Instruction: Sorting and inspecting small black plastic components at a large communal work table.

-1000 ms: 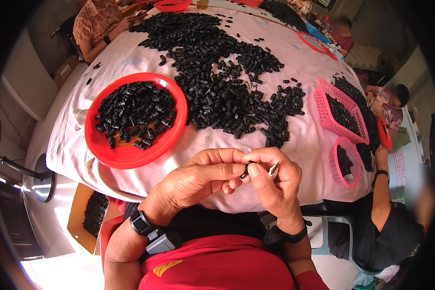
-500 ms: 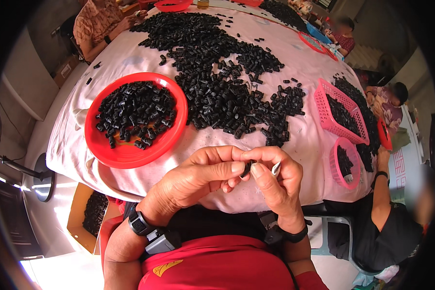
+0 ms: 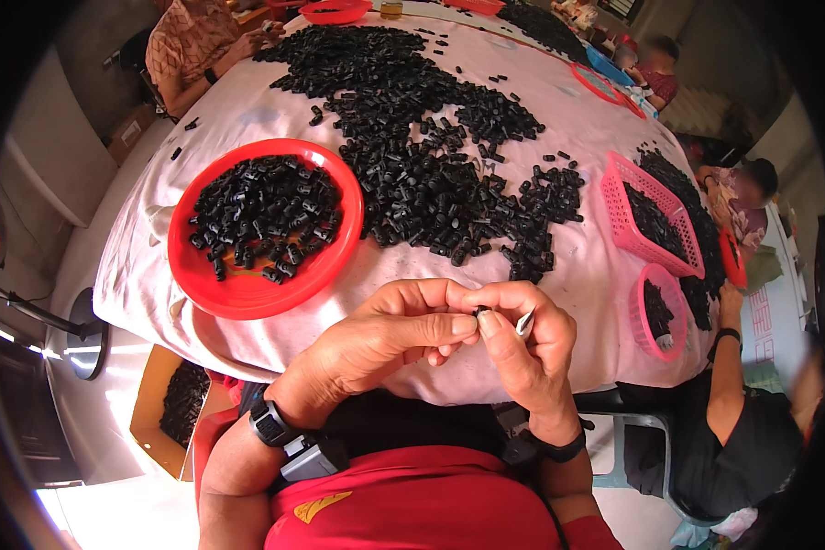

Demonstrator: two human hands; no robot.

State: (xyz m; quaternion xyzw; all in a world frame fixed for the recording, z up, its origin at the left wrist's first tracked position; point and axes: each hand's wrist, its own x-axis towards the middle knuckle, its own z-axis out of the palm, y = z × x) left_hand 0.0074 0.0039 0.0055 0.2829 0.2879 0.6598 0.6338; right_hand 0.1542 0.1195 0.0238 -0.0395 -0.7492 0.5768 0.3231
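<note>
In front of my chest, above the near edge of the table, my left hand (image 3: 376,335) pinches a small black plastic part (image 3: 479,311) between thumb and fingers. Most of that part is hidden by the fingertips. My right hand (image 3: 532,357) meets it there, its thumb tip against the part. A small, pointed, silvery-white blade-like tool (image 3: 525,323) sticks out between the right thumb and curled fingers; its kind is hard to make out. Left of my hands stands a red round tray (image 3: 266,302) full of similar black parts. Beyond them spreads a large heap of these parts (image 3: 422,188).
A pink mesh basket (image 3: 617,197) and a pink round basket (image 3: 644,339), both with black parts, stand at the right. A cardboard box (image 3: 147,403) of black pieces sits lower left. Several people sit around the cloth-covered table (image 3: 238,119); one person's arm (image 3: 727,367) reaches in from the right.
The black part is now more covered by my fingertips, and my left thumb has slid slightly right toward the right thumb. The whole view has shifted a little.
</note>
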